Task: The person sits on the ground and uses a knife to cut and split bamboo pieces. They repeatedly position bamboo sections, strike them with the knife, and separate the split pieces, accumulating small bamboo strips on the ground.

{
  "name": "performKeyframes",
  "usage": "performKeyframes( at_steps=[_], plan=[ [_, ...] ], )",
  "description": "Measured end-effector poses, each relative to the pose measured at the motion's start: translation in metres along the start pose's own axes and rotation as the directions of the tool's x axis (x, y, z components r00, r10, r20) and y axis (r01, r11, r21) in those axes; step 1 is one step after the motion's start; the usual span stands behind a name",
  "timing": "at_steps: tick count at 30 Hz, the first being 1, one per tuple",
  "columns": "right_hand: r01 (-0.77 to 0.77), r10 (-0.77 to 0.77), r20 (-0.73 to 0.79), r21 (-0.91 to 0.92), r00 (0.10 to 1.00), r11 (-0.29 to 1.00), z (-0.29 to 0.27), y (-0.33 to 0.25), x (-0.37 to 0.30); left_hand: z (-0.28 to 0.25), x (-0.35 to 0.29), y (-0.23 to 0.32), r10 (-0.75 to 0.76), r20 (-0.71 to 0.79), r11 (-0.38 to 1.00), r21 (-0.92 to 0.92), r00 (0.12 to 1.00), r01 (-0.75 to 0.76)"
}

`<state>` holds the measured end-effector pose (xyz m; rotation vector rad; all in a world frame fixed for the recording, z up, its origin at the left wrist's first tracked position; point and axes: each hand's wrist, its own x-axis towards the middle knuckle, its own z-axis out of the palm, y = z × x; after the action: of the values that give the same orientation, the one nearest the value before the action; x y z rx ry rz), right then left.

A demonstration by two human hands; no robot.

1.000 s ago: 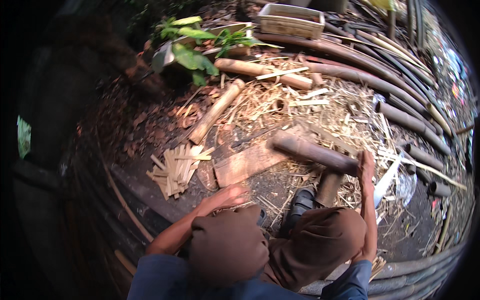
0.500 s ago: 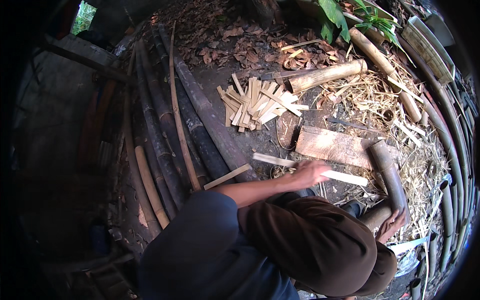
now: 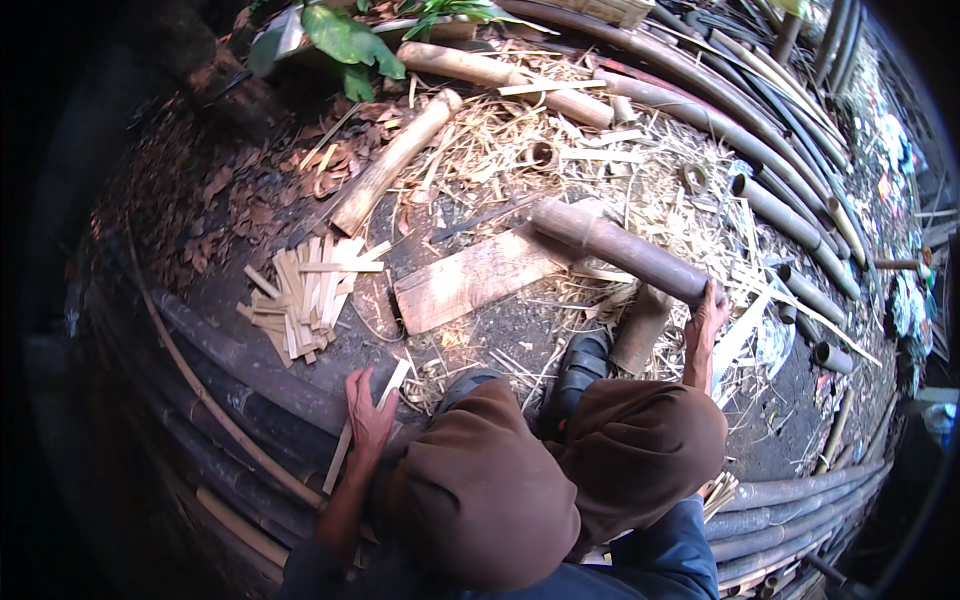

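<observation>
Littered ground [image 3: 775, 435]; left fingers [image 3: 355, 386] spread loose over pale strip [image 3: 397, 378] (middle hidden); right fingers [image 3: 712, 296] grasping bamboo tube [image 3: 622, 250].

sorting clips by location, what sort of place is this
Probably an outdoor yard where bamboo is worked: long bamboo poles lie on the ground, pale shavings litter the dirt, and split strips sit piled near a wooden board.
</observation>
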<state>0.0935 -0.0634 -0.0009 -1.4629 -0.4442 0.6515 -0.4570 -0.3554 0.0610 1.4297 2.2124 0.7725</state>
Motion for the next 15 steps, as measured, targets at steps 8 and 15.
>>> performKeyframes(
  at_steps=[8, 15],
  plan=[
    [0.846, -0.577, 0.723, -0.02, 0.379, 0.532, 0.103, -0.192, -0.183, 0.08, 0.157, 0.212, 0.72, 0.043, 0.692, -0.125, 0.693, -0.711],
    [0.895, -0.707, 0.588, -0.072, 0.394, 0.44, 0.053, -0.186, -0.193, 0.106, 0.193, 0.252, 0.564, 0.13, 0.685, -0.624, 0.816, -0.375]
  ],
)
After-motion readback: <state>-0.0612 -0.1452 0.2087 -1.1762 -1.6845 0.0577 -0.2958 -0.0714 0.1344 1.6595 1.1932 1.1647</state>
